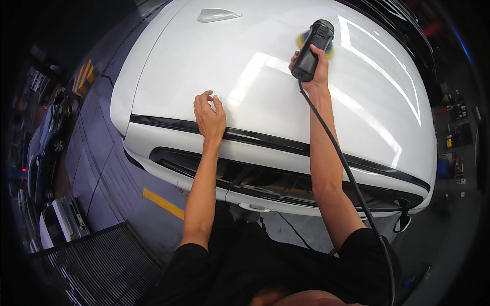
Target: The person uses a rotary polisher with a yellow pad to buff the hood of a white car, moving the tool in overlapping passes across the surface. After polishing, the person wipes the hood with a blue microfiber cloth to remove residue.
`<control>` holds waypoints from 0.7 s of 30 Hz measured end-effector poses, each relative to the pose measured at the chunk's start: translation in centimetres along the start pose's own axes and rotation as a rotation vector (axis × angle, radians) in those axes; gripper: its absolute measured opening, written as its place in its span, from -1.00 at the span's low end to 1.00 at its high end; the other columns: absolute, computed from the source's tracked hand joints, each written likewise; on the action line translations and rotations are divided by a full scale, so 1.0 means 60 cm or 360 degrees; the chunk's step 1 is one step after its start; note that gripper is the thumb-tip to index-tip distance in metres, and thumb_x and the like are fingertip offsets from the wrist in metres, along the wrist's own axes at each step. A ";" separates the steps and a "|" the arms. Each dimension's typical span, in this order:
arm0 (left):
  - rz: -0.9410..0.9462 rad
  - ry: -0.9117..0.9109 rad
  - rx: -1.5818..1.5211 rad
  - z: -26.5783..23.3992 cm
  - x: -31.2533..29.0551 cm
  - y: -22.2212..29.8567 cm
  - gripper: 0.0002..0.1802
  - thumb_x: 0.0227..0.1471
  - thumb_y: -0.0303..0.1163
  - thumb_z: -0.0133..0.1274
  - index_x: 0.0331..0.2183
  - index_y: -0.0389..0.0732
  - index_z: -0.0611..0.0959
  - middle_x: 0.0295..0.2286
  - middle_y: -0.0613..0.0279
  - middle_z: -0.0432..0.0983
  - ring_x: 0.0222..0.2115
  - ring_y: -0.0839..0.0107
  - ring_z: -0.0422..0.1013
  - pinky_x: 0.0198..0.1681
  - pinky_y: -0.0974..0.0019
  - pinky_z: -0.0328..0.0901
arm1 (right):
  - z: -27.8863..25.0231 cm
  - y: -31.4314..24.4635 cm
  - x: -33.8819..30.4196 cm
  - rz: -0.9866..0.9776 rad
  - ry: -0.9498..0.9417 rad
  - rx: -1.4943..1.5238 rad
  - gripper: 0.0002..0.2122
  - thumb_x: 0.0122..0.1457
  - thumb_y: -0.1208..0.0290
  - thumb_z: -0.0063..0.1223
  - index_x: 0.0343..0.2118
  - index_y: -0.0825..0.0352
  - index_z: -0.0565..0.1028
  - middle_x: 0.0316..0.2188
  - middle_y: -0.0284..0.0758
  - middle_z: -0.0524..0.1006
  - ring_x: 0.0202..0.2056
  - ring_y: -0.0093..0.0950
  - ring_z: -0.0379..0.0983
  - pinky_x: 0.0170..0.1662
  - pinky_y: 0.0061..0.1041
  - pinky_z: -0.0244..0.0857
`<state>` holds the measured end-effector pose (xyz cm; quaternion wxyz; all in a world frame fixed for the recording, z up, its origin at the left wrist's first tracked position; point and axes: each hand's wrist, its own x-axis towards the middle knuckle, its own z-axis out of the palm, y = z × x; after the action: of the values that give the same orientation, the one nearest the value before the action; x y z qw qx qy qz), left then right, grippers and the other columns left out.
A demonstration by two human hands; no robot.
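Observation:
My right hand point(320, 71) is wrapped round the black body of a car polisher point(308, 58). Its round pad point(329, 52), yellow with some blue, shows partly from under the machine and sits on the white car roof point(184, 66). From the back of the polisher a black power cord point(341, 153) runs down along my right forearm. My left hand point(209, 117) holds nothing; its fingers are loosely bent with the thumb apart, and it lies at the roof's near edge, by the black roof strip point(265, 138).
A white fin-shaped antenna point(218, 15) rises from the roof at the far left. Below the strip are the side windows point(265, 178) and a door handle point(253, 207). A slatted dark panel point(102, 265) stands at lower left, near a dark parked car point(46, 153). Tools line the right side.

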<state>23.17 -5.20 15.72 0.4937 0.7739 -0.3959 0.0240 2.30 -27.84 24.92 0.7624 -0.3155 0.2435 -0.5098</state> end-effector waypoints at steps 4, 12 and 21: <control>0.0008 -0.0031 0.0020 0.005 0.000 0.016 -0.72 0.25 -0.35 0.03 -0.06 -0.28 0.58 -0.23 0.13 0.46 -0.17 0.16 0.38 -0.04 0.06 0.28 | 0.014 0.017 -0.011 0.0045 -0.0004 -0.0017 -0.57 0.13 0.14 0.18 -0.18 0.48 0.43 -0.37 -0.13 0.54 -0.39 -0.29 0.58 -0.34 -0.25 0.53; 0.0068 -0.0034 0.0118 0.002 -0.002 0.019 -0.69 0.27 -0.32 0.02 -0.03 -0.28 0.58 -0.20 0.14 0.47 -0.15 0.18 0.36 -0.01 0.08 0.27 | 0.061 0.049 -0.068 0.0245 -0.0130 -0.0091 -0.49 0.10 0.13 0.23 -0.06 0.44 0.36 -0.37 -0.13 0.54 -0.44 -0.31 0.59 -0.44 -0.28 0.57; 0.0032 -0.0057 0.0154 0.002 0.006 0.009 -0.66 0.28 -0.30 0.00 0.00 -0.28 0.56 -0.13 0.09 0.46 -0.03 0.10 0.35 0.08 0.02 0.24 | 0.052 0.050 -0.131 0.0277 -0.0117 -0.0182 -0.44 0.10 0.13 0.23 -0.03 0.51 0.35 -0.35 -0.10 0.55 -0.46 -0.32 0.58 -0.48 -0.35 0.56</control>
<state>23.04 -5.61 16.20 0.4483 0.7931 -0.4109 0.0342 3.45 -18.96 25.25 0.7930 -0.3547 0.2705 -0.4149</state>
